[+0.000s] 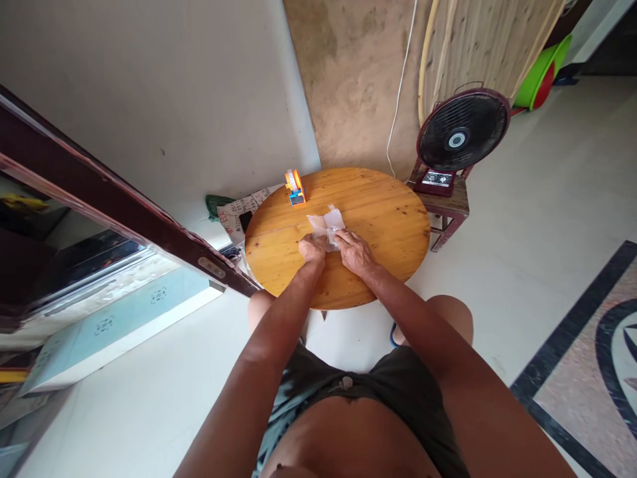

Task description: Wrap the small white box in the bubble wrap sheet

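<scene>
A crumpled, whitish translucent plastic wrap (334, 219) lies folded on the round wooden table (383, 206). My left hand (312, 248) is closed at the wrap's near left edge, with its fingertips partly hidden. From the right, my right hand (355, 252) reaches onto the wrap, its fingers stretched out and pressing on the surface. Whether anything is inside the wrap cannot be made out. Beyond it, near the table's far left edge, stands an orange and blue tape dispenser (295, 188) with a roll of tape on it.
A black fan (460, 133) rests on a wooden stool (450, 204) right of the table. A white cord (402, 79) hangs down the back wall. Left of the table are printed cardboard (233, 216) and a dark door frame (129, 189). Green basins (540, 79) lean farther back.
</scene>
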`<state>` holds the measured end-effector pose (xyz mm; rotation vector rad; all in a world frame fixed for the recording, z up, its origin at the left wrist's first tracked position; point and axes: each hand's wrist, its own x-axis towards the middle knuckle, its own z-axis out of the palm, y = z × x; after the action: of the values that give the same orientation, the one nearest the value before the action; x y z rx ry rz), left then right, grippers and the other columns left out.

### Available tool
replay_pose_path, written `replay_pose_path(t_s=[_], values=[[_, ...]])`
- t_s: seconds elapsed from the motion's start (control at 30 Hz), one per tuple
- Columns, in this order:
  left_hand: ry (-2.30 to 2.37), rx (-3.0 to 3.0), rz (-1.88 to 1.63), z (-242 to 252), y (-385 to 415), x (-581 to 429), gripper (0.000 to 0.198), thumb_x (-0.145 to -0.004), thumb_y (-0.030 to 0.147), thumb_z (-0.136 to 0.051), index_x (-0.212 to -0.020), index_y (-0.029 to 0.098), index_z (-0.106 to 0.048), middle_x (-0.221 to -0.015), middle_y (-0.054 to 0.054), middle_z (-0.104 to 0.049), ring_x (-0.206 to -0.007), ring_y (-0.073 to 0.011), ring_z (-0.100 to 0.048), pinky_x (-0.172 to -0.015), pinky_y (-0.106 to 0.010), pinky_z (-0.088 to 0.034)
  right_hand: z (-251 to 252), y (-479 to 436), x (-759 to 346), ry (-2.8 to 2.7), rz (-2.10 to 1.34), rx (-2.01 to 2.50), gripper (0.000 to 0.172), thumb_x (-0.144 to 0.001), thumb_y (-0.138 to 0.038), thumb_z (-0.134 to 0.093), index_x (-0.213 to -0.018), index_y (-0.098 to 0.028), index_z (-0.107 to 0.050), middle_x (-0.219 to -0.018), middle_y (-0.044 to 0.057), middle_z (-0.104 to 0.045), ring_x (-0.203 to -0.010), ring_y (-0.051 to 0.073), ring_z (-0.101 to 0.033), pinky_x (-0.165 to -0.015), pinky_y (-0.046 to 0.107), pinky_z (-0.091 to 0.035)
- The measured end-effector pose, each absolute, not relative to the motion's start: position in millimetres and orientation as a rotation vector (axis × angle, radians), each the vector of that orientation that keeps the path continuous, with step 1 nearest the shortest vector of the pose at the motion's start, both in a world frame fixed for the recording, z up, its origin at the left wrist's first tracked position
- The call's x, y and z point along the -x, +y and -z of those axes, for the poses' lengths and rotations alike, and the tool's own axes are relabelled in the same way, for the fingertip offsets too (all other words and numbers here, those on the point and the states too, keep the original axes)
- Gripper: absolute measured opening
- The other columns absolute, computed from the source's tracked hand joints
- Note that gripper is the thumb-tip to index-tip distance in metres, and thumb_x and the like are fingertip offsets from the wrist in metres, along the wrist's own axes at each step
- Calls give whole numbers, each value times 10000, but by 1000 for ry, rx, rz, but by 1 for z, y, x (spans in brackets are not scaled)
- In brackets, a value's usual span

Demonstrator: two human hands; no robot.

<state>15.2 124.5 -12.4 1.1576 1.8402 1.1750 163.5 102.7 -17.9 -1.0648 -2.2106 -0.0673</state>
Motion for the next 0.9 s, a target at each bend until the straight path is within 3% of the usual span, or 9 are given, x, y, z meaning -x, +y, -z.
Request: replay_pose_path(t_s=[0.1, 0.2, 0.3, 0.47, 0.67, 0.9], values=[[1907, -1042, -1279, 14, 127, -15, 183, -799, 296, -621, -871, 141, -687, -723, -2, -628, -614, -125, -564, -565, -221, -431, 18, 103, -163, -2197, 54, 1048, 403, -950, -88, -476, -1284, -153, -691, -1362, 154, -643, -1278, 282, -561, -1130, 436, -454], [1957, -1085, -1335, 10, 127, -15, 199, -788, 323, -639, -731, 141, -695, -622, 20, -592, -580, -119, -528, -551, -217, -408, 18, 104, -164, -2197, 52, 1035, 403, -950, -89, -472, -1277, -161, -697, -1354, 149, -649, -1266, 284, -568, -1120, 440, -464], [1999, -1277, -1290, 2, 126, -14, 248, -824, 339, -616, -751, 133, -734, -645, -9, -652, -624, -140, -568, -599, -231, -429, 18, 104, -164, -2210, 74, 1038, 412, -945, -84, -464, -1279, -154, -696, -1362, 152, -644, -1271, 289, -561, -1119, 446, -464], [2040, -1576, -1194, -10, 120, -18, 254, -880, 300, -579, -853, 142, -775, -858, -96, -770, -771, -186, -666, -729, -259, -473, 18, 103, -164, -2229, 97, 1042, 418, -944, -85, -459, -1290, -134, -689, -1368, 163, -638, -1291, 298, -543, -1129, 448, -452], [2060, -1841, -1075, -19, 113, -23, 260, -921, 288, -562, -891, 154, -784, -985, -132, -775, -918, -227, -697, -830, -288, -486, 19, 103, -163, -2224, 75, 1046, 440, -940, -81, -458, -1321, -122, -673, -1386, 166, -625, -1310, 309, -522, -1140, 457, -440], [1960, -1972, -979, -25, 116, -28, 269, -939, 261, -537, -897, 164, -785, -977, -118, -775, -913, -215, -697, -841, -286, -482, 16, 103, -163, -2189, 59, 1033, 462, -913, -64, -469, -1324, -129, -672, -1312, 173, -646, -1276, 305, -519, -1119, 460, -453]])
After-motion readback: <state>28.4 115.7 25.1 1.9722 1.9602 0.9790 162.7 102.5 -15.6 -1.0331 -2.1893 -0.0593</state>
